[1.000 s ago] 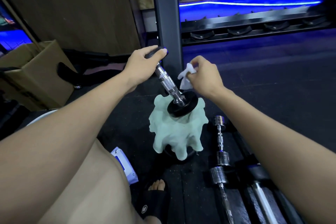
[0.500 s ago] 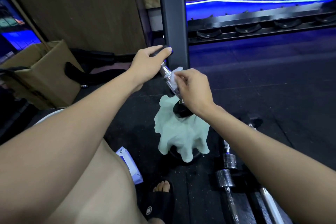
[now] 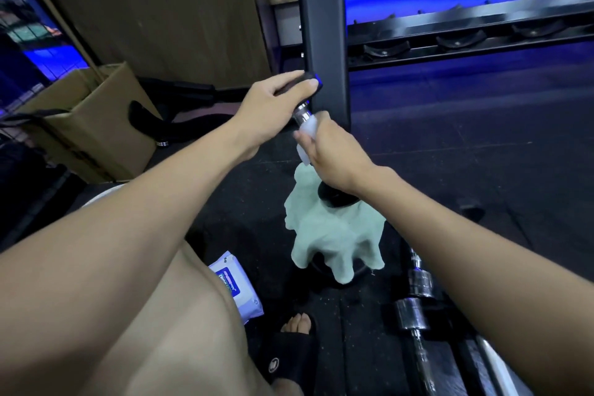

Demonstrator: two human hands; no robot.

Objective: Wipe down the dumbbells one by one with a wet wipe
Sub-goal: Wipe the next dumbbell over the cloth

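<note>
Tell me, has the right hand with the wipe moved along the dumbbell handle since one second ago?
Yes. The right hand slid the wet wipe up the handle, away from the green cloth, toward the left hand.

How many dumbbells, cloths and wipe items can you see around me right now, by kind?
Dumbbells: 3, one black-ended chrome dumbbell being wiped, two chrome dumbbells on the floor.
Pale green cloths: 1.
White wet wipes: 1.
White-and-blue wipe packs: 1.
Total: 6.

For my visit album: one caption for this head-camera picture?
Left hand steadies a dumbbell while right hand wipes its handle with a wet wipe.
</note>
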